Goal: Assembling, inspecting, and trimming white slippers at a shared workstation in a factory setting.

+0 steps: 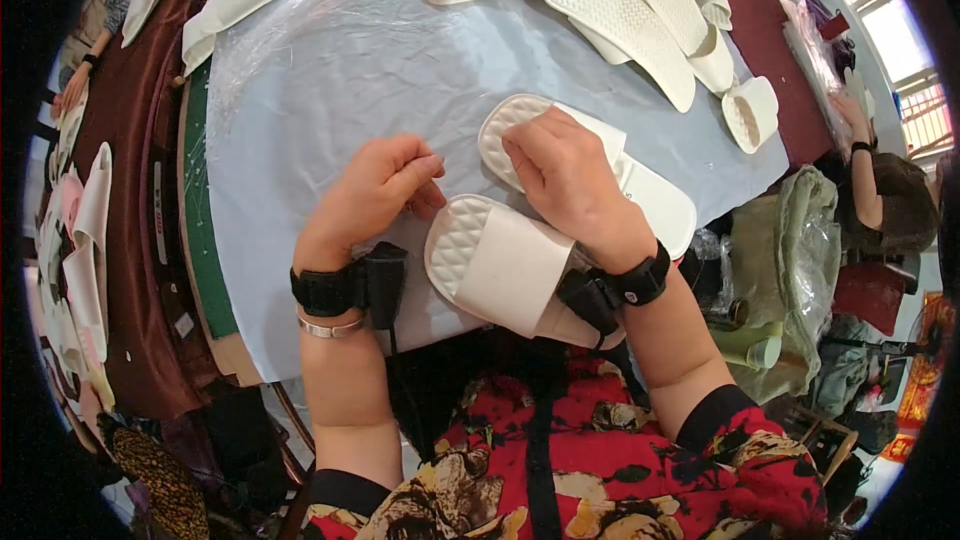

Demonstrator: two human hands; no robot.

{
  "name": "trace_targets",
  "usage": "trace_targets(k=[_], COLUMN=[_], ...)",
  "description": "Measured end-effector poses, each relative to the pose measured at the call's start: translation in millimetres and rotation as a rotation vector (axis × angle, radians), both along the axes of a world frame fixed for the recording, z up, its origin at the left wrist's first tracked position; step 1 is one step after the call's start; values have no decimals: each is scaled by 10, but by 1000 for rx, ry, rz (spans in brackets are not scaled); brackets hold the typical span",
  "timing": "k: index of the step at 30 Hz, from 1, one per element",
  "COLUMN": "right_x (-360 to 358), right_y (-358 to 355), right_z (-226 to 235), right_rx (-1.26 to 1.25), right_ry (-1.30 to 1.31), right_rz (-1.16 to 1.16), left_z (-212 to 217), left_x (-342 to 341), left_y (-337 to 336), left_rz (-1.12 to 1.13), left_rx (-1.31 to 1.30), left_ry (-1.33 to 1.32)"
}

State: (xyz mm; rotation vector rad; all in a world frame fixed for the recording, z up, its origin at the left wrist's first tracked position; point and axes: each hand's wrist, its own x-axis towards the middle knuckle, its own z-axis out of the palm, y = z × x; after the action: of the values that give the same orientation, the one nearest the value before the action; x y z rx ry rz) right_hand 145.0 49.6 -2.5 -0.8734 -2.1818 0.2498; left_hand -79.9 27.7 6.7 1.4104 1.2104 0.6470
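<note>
Two cream-white slide slippers lie side by side in front of me, their quilted ends pointing left. Over the far slipper point(658, 208) is my right hand point(572, 178), its fingers curled closed just above the quilted end and the strap. My left hand point(378, 188) is closed in a pinch to the left of the near slipper point(515, 268), close to its quilted tip. Whatever either hand may hold is too small or hidden to make out. A black band with a small box is on each of my wrists.
A pile of white slippers point(640, 10) covers the far right of the sheeted table point(330, 130). One slipper point(750, 115) lies at its right edge, and clear film point(290, 25) at the far left. More slippers point(90, 250) line a brown-covered table on the left. Other people work on both sides.
</note>
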Motion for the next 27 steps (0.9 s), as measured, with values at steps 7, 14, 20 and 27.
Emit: trace_targets(k=[7,14,20,27], right_x=[6,19,28,41], right_y=[-9,-14,-21,-24], right_z=[-22,-23,-14,8], right_rx=[-4,-42,-39,10], right_ry=[36,27,44,77], right_rz=[-12,-24,-7,-12], left_z=[80,20,-124,-158], left_x=[-75,63,112,178], left_y=[-10,-9,78,55], left_rz=[-6,124,13,73], left_rx=[-90,90,-246,-199], left_ry=[259,-58,-648,-610])
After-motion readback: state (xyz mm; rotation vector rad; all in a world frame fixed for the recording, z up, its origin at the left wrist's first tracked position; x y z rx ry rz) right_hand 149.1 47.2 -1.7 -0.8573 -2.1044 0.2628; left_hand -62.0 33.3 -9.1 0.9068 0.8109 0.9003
